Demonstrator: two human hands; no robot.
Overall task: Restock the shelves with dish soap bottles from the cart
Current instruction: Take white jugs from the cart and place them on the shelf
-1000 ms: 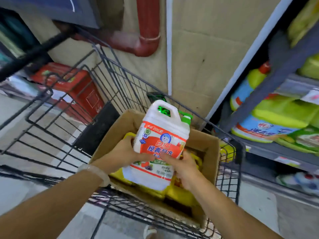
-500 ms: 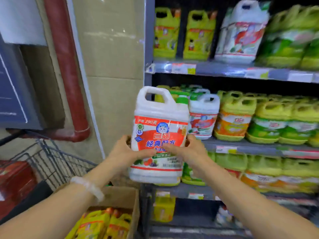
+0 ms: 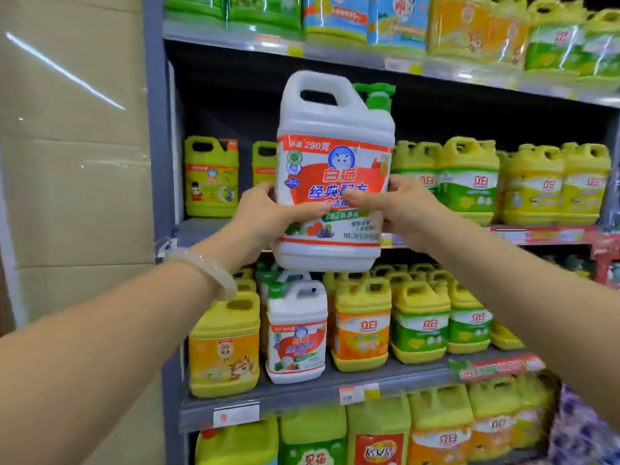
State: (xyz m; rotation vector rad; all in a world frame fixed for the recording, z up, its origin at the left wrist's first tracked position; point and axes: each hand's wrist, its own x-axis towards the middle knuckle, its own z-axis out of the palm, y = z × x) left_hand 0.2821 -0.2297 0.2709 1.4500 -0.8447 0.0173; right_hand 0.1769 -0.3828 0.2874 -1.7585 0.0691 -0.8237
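Both hands clamped on white jug (image 3: pixel 335 176): left hand (image 3: pixel 265 213) wraps one side, thumb across label; right hand (image 3: pixel 399 203) grips other side, fingers curled round. Two-handed hold likely because jug big, heavy. Jug upright, raised in front of middle shelf (image 3: pixel 201 229), above its edge, not resting. Gap between yellow jugs (image 3: pixel 211 176) behind looks like target slot. Matching white jug (image 3: pixel 297 333) stands on shelf below.
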